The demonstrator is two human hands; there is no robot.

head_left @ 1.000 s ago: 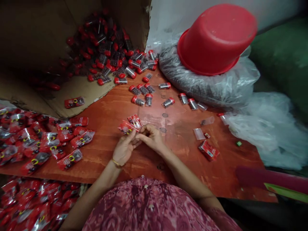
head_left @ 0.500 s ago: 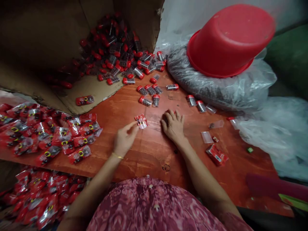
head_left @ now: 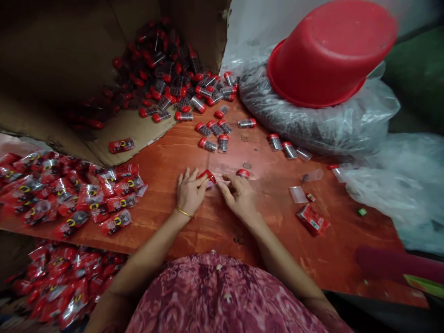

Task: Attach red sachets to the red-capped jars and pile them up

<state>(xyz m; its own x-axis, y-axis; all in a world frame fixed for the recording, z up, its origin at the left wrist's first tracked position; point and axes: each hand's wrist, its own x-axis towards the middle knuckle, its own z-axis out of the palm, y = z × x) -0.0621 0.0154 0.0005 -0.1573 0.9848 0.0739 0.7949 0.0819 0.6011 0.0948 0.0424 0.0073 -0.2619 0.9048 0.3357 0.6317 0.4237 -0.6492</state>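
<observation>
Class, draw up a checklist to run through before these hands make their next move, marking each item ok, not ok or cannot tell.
1. Left hand touching the small glossy red plastic packet: ok.
2. Right hand gripping the packet's edge: cannot tell; fingertips hide it.
3. Small red-capped jar near the right hand: ok, beside its fingers.
4. Upturned red plastic bucket away from both hands: ok, on a bulging clear plastic bag.
5. Reddish-brown wooden tabletop free of loose bits: not ok; a small green block lies there.

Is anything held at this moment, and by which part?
The left hand touches the left side of the red packet; whether pinching or only pressing is unclear. The right hand is by its right edge; any hold there cannot be told.
</observation>
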